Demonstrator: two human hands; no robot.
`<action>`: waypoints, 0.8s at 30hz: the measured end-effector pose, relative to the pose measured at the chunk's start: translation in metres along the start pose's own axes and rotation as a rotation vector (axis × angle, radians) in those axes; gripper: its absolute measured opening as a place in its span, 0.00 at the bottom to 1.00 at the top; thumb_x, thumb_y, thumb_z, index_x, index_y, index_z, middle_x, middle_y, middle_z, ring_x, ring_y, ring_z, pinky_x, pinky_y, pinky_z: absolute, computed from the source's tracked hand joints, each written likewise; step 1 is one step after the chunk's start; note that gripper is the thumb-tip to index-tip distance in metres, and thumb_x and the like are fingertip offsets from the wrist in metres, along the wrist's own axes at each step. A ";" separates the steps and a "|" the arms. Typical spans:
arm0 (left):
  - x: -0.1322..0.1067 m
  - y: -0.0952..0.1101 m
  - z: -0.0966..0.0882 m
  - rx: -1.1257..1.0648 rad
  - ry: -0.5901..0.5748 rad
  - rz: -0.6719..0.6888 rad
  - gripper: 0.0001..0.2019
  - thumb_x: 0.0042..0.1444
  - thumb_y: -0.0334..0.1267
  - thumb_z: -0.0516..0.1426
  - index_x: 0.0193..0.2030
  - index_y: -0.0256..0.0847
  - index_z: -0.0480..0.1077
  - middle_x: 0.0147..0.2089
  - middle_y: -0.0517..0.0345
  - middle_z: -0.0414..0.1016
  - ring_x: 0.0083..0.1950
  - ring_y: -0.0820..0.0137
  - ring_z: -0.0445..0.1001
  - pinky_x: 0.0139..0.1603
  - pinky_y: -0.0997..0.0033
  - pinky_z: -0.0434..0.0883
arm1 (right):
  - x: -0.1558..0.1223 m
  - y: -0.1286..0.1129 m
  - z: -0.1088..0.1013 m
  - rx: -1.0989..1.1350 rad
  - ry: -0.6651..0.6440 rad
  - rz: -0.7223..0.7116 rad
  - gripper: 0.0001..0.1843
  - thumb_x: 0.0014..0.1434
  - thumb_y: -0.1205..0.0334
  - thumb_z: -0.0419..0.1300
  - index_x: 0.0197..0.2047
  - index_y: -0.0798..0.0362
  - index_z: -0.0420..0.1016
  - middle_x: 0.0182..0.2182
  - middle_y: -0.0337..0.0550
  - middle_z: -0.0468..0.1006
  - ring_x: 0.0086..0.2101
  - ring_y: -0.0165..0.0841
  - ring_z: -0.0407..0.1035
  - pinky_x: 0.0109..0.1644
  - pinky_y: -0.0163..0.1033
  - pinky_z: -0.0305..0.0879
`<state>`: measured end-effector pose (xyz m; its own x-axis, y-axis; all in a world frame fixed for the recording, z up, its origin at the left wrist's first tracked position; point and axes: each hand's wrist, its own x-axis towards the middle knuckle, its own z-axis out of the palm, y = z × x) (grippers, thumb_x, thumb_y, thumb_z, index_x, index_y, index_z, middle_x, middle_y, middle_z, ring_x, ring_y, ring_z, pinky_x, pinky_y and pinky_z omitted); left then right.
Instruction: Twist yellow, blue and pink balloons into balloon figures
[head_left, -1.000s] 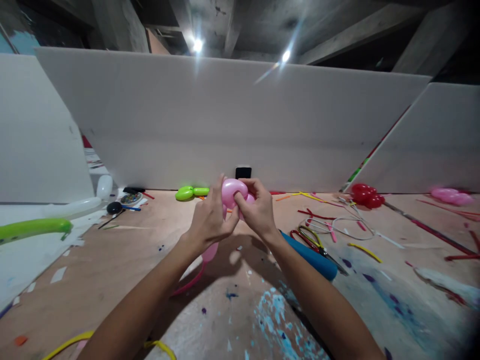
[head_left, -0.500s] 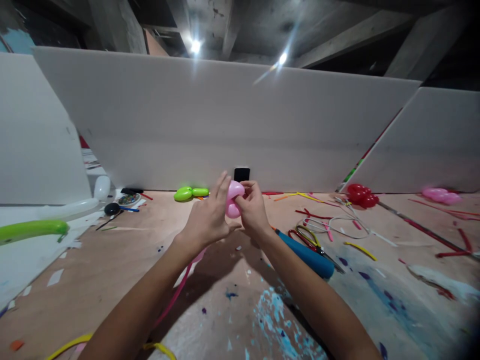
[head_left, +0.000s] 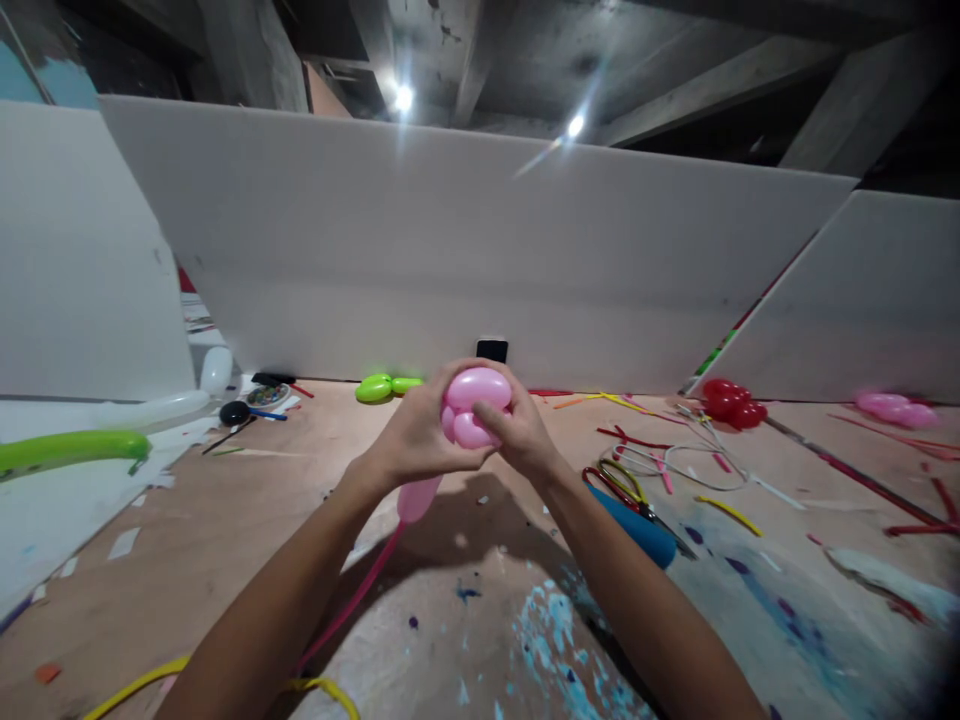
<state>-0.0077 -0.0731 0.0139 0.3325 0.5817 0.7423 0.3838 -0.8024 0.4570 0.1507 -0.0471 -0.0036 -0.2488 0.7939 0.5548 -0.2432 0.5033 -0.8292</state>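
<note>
A pink modelling balloon (head_left: 480, 388), twisted into several rounded bubbles, sits between my two hands above the table. My left hand (head_left: 409, 432) wraps round its left side, with the fingers behind the bubbles. My right hand (head_left: 521, 425) grips it from the right, the thumb pressed onto the front between bubbles. Below my left wrist hangs the balloon's longer inflated part, which runs into a thin uninflated tail (head_left: 360, 588) towards the near left. The far fingers of both hands are partly hidden behind the balloon.
A blue balloon pump (head_left: 637, 530) and scissors (head_left: 626, 485) lie right of my right forearm. A green balloon (head_left: 375, 388) and a phone (head_left: 492, 350) are near the white panel (head_left: 450, 240). Red balloons (head_left: 731, 403) and wire lie right; green and white long balloons lie left.
My hands have closed round the pink balloon and turned it, so more of its bubbles face me. The left fingers, raised before, now curl behind it. The view has shifted slightly.
</note>
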 end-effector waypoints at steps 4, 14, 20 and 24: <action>-0.003 -0.013 0.006 0.036 -0.013 0.072 0.49 0.41 0.41 0.68 0.66 0.44 0.44 0.61 0.42 0.59 0.60 0.55 0.65 0.58 0.52 0.67 | -0.003 0.001 0.006 -0.032 0.055 0.003 0.22 0.50 0.51 0.68 0.45 0.48 0.69 0.36 0.39 0.73 0.34 0.31 0.68 0.36 0.36 0.67; -0.005 -0.017 0.021 0.293 0.071 0.123 0.32 0.54 0.44 0.61 0.60 0.38 0.52 0.55 0.41 0.57 0.58 0.54 0.63 0.56 0.47 0.68 | 0.000 0.006 0.015 0.210 0.439 0.001 0.22 0.53 0.42 0.63 0.39 0.52 0.69 0.30 0.38 0.71 0.28 0.27 0.67 0.31 0.34 0.66; -0.012 -0.007 0.041 0.395 0.069 -0.004 0.26 0.62 0.39 0.52 0.65 0.39 0.51 0.56 0.40 0.62 0.53 0.56 0.70 0.50 0.54 0.71 | 0.001 -0.007 0.023 0.489 0.575 0.196 0.23 0.50 0.42 0.64 0.38 0.52 0.68 0.30 0.39 0.74 0.29 0.30 0.71 0.33 0.34 0.71; -0.011 -0.011 0.037 0.354 0.034 -0.038 0.31 0.58 0.41 0.56 0.66 0.41 0.51 0.57 0.44 0.64 0.54 0.56 0.70 0.51 0.57 0.71 | 0.000 -0.003 0.026 0.477 0.591 0.237 0.26 0.52 0.38 0.61 0.41 0.52 0.68 0.30 0.41 0.75 0.30 0.31 0.72 0.32 0.35 0.72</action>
<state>0.0162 -0.0656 -0.0173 0.2860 0.6005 0.7467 0.6719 -0.6812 0.2905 0.1275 -0.0576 0.0003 0.1620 0.9783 0.1289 -0.6546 0.2043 -0.7279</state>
